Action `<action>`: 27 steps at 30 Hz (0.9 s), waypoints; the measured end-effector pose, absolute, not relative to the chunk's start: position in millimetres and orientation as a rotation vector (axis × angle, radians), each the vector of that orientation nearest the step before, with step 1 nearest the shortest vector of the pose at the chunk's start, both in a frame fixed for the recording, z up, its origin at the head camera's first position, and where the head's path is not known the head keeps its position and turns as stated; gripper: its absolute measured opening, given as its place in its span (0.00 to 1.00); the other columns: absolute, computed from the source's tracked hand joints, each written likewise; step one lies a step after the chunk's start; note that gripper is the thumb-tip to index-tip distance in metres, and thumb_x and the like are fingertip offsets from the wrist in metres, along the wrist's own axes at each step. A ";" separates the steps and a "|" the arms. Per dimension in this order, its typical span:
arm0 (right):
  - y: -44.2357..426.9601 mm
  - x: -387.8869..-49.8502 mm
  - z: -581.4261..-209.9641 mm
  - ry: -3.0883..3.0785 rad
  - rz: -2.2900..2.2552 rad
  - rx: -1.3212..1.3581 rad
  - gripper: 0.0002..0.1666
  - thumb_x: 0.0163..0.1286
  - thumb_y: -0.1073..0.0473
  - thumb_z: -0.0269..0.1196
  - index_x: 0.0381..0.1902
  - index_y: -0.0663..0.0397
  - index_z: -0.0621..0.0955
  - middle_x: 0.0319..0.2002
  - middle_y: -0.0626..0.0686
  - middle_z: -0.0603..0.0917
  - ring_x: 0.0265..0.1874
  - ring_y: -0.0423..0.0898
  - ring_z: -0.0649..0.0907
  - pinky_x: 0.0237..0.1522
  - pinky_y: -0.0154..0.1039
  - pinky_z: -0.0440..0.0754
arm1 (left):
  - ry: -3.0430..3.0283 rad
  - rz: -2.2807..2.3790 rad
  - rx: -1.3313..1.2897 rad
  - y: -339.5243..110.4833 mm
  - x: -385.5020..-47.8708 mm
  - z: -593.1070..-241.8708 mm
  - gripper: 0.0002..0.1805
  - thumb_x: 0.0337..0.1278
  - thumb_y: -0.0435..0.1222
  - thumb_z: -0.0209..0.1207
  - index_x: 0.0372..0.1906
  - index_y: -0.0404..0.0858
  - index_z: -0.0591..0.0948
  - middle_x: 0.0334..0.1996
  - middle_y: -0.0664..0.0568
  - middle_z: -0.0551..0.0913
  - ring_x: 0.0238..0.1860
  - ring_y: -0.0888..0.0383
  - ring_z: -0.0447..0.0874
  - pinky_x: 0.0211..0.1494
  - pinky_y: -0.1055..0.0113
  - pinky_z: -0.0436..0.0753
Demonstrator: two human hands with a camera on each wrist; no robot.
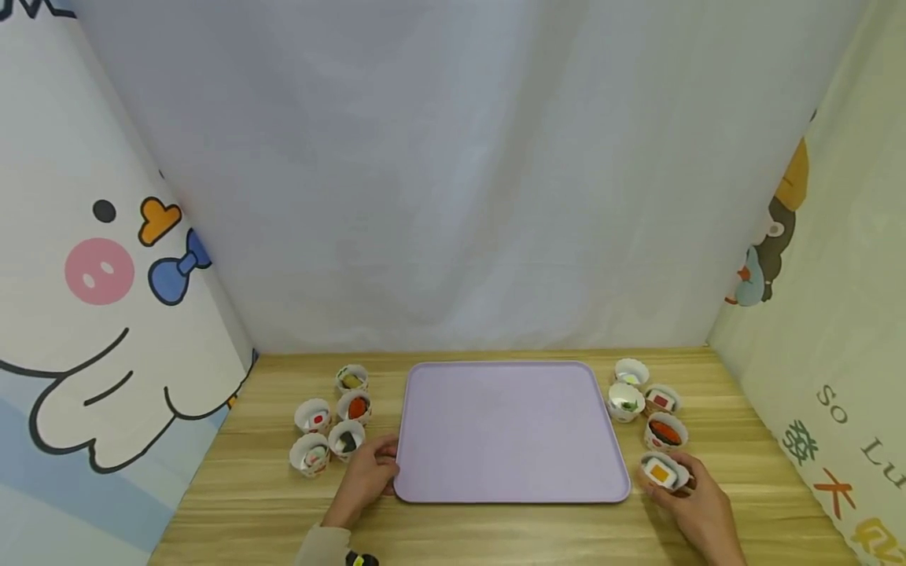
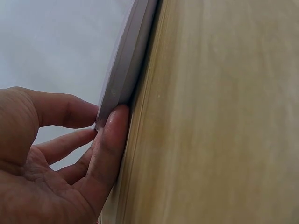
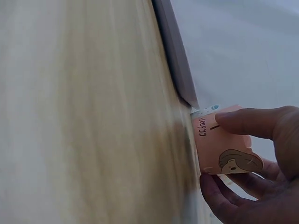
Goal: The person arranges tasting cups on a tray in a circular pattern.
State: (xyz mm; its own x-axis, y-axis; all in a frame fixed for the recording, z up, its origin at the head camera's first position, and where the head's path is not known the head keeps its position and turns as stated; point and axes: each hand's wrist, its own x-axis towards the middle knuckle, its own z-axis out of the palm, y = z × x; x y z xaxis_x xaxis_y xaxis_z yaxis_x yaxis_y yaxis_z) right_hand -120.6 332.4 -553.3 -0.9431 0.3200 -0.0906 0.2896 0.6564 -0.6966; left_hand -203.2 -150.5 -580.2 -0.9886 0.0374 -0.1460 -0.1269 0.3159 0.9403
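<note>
A pale purple rectangular tray (image 1: 513, 432) lies flat on the wooden table. My left hand (image 1: 368, 474) pinches its near left edge, and the left wrist view shows thumb and fingers meeting at the tray's rim (image 2: 122, 70). Right of the tray's near corner, my right hand (image 1: 704, 507) holds a paper cup (image 1: 683, 475) with a white, yellow-topped sushi-like piece inside. In the right wrist view that pink printed paper cup (image 3: 217, 142) sits between thumb and fingers, its base at or near the tabletop; contact is unclear.
Several filled paper cups cluster left of the tray, among them a cup with a red-orange topping (image 1: 341, 407). More stand to the right, including another red-orange one (image 1: 683, 434). White cloth (image 1: 460, 196) hangs behind, with printed cloths at both sides.
</note>
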 end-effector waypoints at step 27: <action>297.8 -163.5 -494.4 -2.658 1.137 -0.156 0.39 0.55 0.59 0.75 0.63 0.61 0.73 0.44 0.66 0.85 0.36 0.41 0.83 0.32 0.27 0.79 | 2.435 1.770 -0.080 -150.2 -203.9 -579.3 0.34 0.41 0.19 0.54 0.63 0.26 0.73 0.40 0.39 0.80 0.32 0.58 0.79 0.21 0.63 0.84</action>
